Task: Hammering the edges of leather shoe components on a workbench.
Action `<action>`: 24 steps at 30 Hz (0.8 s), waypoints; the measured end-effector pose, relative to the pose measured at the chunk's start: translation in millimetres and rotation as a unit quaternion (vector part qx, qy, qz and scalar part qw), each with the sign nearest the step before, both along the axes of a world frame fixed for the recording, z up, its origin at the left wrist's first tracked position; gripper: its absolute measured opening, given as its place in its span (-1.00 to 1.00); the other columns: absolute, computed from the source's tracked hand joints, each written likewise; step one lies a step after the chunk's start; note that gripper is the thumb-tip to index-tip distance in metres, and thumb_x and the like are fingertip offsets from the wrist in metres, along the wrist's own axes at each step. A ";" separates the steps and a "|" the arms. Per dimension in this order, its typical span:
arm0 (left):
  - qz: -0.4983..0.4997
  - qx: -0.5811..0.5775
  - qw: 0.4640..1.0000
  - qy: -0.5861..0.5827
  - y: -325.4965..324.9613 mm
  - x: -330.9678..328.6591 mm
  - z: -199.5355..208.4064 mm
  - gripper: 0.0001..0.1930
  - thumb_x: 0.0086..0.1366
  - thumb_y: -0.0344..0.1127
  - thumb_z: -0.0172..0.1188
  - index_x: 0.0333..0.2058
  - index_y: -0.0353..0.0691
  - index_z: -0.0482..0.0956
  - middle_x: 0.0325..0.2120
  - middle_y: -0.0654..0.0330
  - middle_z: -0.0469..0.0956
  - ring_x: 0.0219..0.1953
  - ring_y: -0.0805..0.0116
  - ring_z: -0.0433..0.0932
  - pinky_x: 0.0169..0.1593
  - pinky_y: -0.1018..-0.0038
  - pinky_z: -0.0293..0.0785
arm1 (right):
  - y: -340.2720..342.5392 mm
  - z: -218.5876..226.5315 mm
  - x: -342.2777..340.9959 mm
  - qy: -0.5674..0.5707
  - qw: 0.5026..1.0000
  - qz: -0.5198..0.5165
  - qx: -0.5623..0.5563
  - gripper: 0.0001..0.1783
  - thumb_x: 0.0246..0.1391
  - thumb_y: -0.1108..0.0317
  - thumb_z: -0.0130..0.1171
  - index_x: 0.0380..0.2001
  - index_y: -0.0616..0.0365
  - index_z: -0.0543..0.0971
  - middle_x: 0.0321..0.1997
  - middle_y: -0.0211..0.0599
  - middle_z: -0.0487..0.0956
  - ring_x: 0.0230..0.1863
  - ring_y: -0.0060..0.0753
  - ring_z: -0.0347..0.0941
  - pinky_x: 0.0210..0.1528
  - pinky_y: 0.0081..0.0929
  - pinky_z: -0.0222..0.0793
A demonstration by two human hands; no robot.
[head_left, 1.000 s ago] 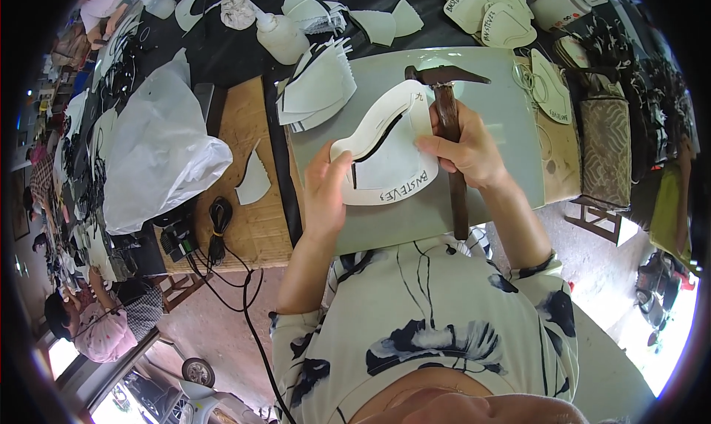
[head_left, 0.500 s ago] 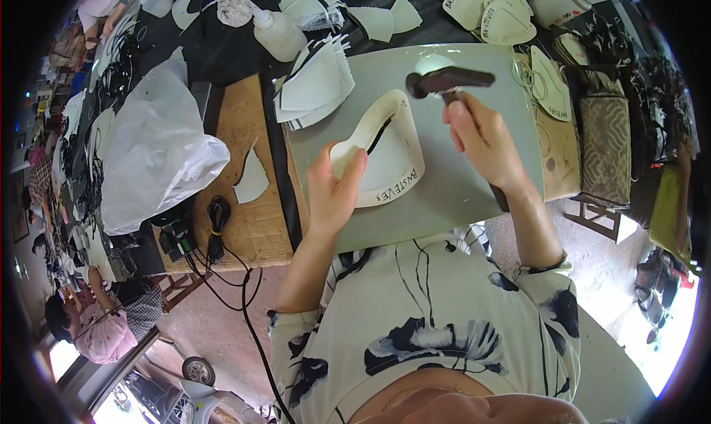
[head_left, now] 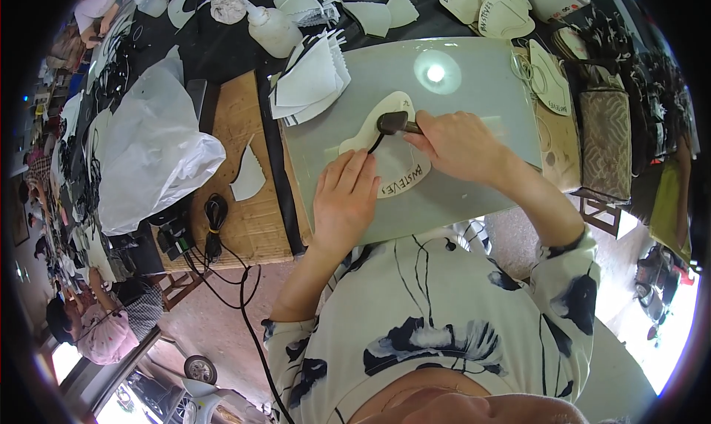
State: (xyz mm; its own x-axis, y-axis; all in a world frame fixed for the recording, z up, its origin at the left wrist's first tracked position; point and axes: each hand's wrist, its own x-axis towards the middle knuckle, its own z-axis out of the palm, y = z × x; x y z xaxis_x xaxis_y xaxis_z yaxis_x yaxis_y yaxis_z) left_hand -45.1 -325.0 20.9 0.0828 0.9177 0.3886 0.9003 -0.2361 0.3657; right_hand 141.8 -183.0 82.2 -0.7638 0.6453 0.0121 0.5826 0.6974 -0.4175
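Observation:
A cream curved piece (head_left: 394,105) with dark lettering along its lower edge lies on the grey-green board (head_left: 474,76). A narrow black strip (head_left: 376,143) runs along its inner edge. My left hand (head_left: 346,198) rests on the piece's lower left part, fingers outstretched and flat, tips beside the strip. In my right hand (head_left: 459,146) is a hammer, its fingers closed round the handle. The dark hammer head (head_left: 392,122) is down at the strip's upper end, over the piece; whether it touches I cannot tell.
White cut pieces (head_left: 311,72) are stacked at the board's upper left, near a white bottle (head_left: 272,31). A plastic bag (head_left: 152,150) and coiled black cable (head_left: 215,220) lie left. More lettered cream pieces (head_left: 506,15) sit at the back right, near a patterned bag (head_left: 604,142).
My right hand has brought the hammer down and left, from above the board onto the piece. My left hand has turned from gripping the piece's edge to lying flat on it.

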 end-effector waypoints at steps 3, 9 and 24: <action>0.005 -0.005 1.000 -0.014 1.3 -1.2 -0.9 -0.67 0.12 -0.37 0.30 -0.11 -0.32 0.59 -0.05 0.12 0.53 0.01 0.14 0.50 0.04 0.24 0.44 | 10.1 6.7 -6.0 -0.120 0.992 0.033 -0.026 -0.68 0.28 0.17 0.06 -0.39 0.24 0.43 -0.65 0.00 0.48 -0.54 0.12 0.49 -0.50 -0.09 0.37; -0.008 -0.018 1.000 -0.015 3.2 -0.7 10.7 -0.68 0.12 -0.39 0.29 -0.13 -0.31 0.57 -0.09 0.13 0.53 -0.01 0.15 0.50 0.02 0.26 0.45 | 7.2 -17.6 2.4 -0.070 0.994 0.014 -0.080 -0.68 0.27 0.17 0.07 -0.37 0.25 0.42 -0.62 0.01 0.51 -0.50 0.16 0.50 -0.42 -0.01 0.36; -0.298 -0.207 0.930 0.061 112.4 -7.3 36.6 -0.74 -0.09 -0.37 0.38 -0.34 -0.10 0.61 -0.26 0.15 0.45 -0.08 0.16 0.43 -0.07 0.22 0.34 | 12.5 -28.6 4.2 0.032 0.983 -0.077 -0.166 -0.42 -0.15 0.21 0.47 -0.22 0.30 0.35 -0.40 0.00 0.57 -0.33 0.06 0.52 -0.30 -0.14 0.38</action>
